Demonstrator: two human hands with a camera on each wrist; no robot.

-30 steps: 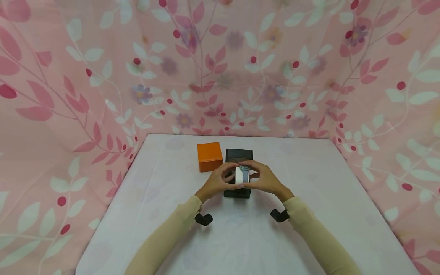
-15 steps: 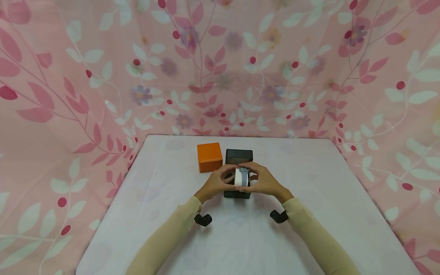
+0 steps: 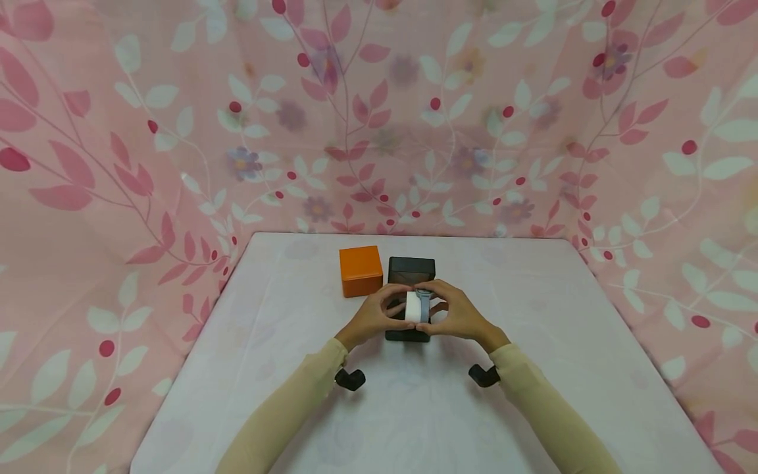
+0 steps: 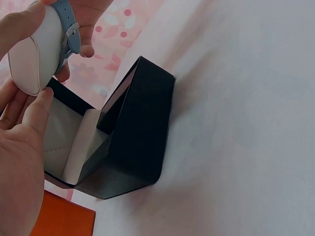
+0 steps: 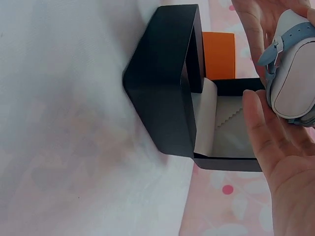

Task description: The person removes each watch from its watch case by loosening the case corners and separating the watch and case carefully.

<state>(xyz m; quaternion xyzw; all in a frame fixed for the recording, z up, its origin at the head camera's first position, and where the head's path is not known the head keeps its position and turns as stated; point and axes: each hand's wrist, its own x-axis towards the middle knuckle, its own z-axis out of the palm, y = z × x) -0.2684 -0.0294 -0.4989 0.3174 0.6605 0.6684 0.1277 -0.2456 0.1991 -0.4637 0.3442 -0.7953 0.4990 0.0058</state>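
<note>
White padded cushion (image 4: 51, 46) in air over black rectangular box (image 4: 138, 130); exact gap unclear. Watch with blue-grey buckled strap (image 3: 424, 307) wrapped round cushion, which likely keeps strap looped. Left hand (image 3: 374, 311) and right hand (image 3: 458, 311) grip cushion from opposite sides, thumbs near, fingers curled to far side; two-sided hold probably steadies it against twisting. Box stands opened on white cloth-covered surface (image 3: 527, 309), pale lining exposed. Orange boxy case (image 3: 361, 271) just beside, left of box, apparently out of hands' way.
</note>
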